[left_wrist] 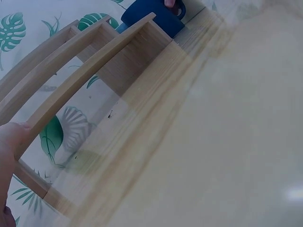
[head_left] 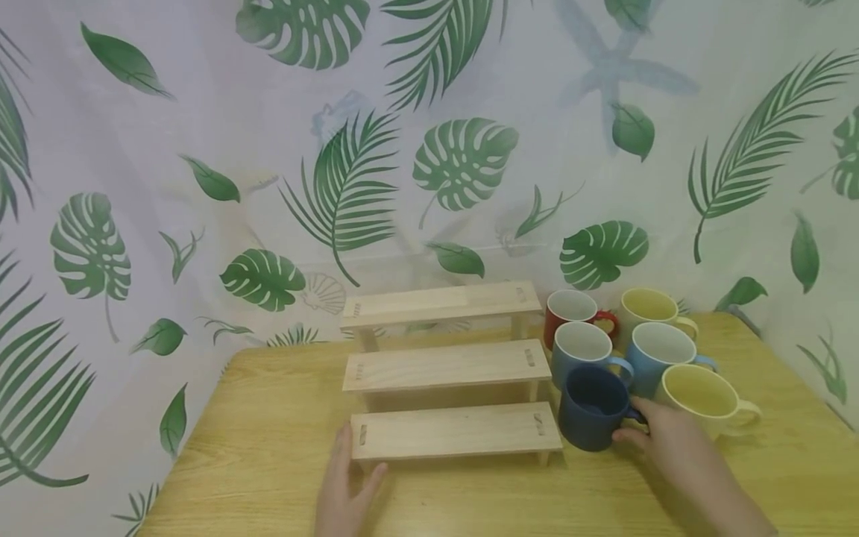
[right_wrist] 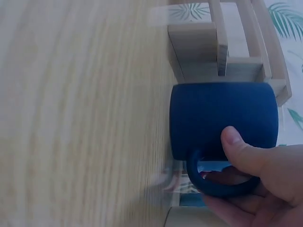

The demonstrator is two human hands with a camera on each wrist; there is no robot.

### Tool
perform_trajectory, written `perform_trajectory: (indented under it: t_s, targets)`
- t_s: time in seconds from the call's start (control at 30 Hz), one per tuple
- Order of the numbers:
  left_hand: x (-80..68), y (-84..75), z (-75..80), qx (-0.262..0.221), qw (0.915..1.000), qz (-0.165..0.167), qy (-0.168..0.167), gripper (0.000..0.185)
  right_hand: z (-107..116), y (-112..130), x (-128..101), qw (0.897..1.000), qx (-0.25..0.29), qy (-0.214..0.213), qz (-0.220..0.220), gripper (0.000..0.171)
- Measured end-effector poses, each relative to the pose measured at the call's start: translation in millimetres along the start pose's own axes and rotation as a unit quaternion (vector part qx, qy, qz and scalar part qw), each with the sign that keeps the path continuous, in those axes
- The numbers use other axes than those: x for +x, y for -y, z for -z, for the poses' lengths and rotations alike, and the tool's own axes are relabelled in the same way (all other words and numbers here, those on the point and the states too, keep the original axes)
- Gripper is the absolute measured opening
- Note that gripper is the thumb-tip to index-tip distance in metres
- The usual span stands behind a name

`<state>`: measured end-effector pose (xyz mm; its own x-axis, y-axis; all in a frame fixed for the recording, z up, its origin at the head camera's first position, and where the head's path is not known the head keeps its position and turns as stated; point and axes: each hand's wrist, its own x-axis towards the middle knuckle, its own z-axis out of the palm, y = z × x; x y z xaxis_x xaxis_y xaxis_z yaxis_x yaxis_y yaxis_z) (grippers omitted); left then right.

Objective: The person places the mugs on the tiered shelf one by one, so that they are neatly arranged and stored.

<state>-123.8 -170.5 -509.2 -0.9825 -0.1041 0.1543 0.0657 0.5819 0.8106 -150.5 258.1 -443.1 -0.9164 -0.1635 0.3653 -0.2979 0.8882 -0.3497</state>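
My right hand grips a navy blue mug by its handle, the thumb pressed on the mug's side and the fingers at the handle loop. The mug is upright, close beside the right end of the lowest step of a three-tier wooden rack. At that step's left end is my left hand, fingers extended along the side and thumb spread out in front. In the left wrist view, the left hand touches the front edge of the rack; most of it is out of frame.
Behind the navy mug stand a light blue mug, a blue mug, a red mug, a yellow mug and another yellow mug nearer me. A leaf-print sheet hangs behind the wooden table.
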Motion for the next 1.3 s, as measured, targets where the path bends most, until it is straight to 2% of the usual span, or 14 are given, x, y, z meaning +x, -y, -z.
perform_trajectory:
  t_s: [0.2, 0.33, 0.43, 0.57, 0.7, 0.77, 0.93, 1.0, 1.17, 1.3]
  targets:
    - [-0.8, 2.1, 0.9, -0.021, 0.9996, 0.018, 0.009, 0.081, -2.3, -9.7, 6.4, 0.999, -0.014, 0.04, 0.01, 0.022]
    - [-1.0, 1.3, 2.0, -0.025, 0.9994, 0.023, 0.007, 0.079, -4.0, -14.0, 7.9, 0.999, -0.018, 0.037, 0.031, 0.019]
    - [0.1, 1.0, 2.4, -0.024, 0.9997, 0.01, -0.002, 0.077, -4.1, -15.0, 8.4, 0.998, -0.022, 0.029, 0.046, 0.019]
    - [3.0, 3.2, 0.6, -0.011, 0.9996, -0.025, -0.008, 0.074, -2.1, -14.9, 8.3, 0.998, -0.025, 0.027, 0.045, 0.02]
    - [4.3, 4.7, -0.7, 0.016, 0.9986, -0.051, -0.005, 0.072, -0.5, -15.2, 8.2, 0.998, -0.027, 0.035, 0.037, 0.021]
    - [3.8, 4.2, 0.1, 0.049, 0.9969, -0.06, -0.009, 0.071, -1.0, -15.5, 8.3, 0.998, -0.026, 0.036, 0.037, 0.021]
    - [3.1, 2.5, 2.8, 0.147, 0.9845, -0.094, -0.023, 0.07, -2.8, -15.9, 9.6, 0.999, -0.026, 0.028, 0.037, 0.022]
    - [3.1, 2.9, 3.0, 0.171, 0.9788, -0.11, -0.027, 0.068, -3.0, -15.6, 9.7, 0.999, -0.026, 0.025, 0.037, 0.022]
    - [2.9, 3.4, 2.8, 0.194, 0.9703, -0.141, -0.031, 0.064, -3.7, -15.1, 8.3, 0.998, -0.031, 0.024, 0.04, 0.023]
    - [2.9, 2.5, 2.3, 0.179, 0.9745, -0.133, -0.023, 0.064, -6.9, -15.1, 6.4, 0.998, -0.038, 0.001, 0.052, 0.025]
